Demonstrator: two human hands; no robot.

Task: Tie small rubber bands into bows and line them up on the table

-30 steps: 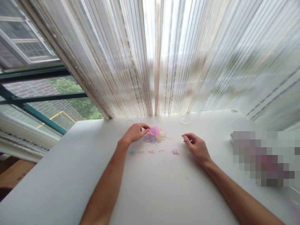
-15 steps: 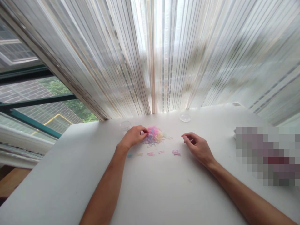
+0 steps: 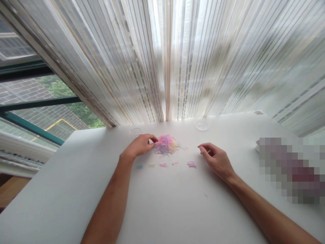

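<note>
A loose pile of small pastel rubber bands (image 3: 167, 145) lies near the far side of the white table. At its left edge is my left hand (image 3: 139, 146), thumb and forefinger a little apart, with nothing visible between them. My right hand (image 3: 214, 157) hovers or rests to the right of the pile, apart from it. Its fingers are curled and the thumb meets the forefinger; whatever is pinched there is too small to see. In front of the pile runs a row of small groups: blue bands (image 3: 139, 166), yellow bands (image 3: 151, 165), pink bands (image 3: 163, 165), a pinkish-red band (image 3: 175, 163) and purple bands (image 3: 191, 164).
Behind the pile sit a clear round lid or dish (image 3: 202, 126) and another clear round container (image 3: 135, 131), partly behind my left hand. A blurred-out object (image 3: 291, 169) lies at the right. Striped curtains (image 3: 177, 61) hang along the table's far edge, beside an open window at left.
My left hand has drawn back slightly left from the pile, its thumb and forefinger parting. The right hand has stayed nearly in place. The view has shifted slightly.
</note>
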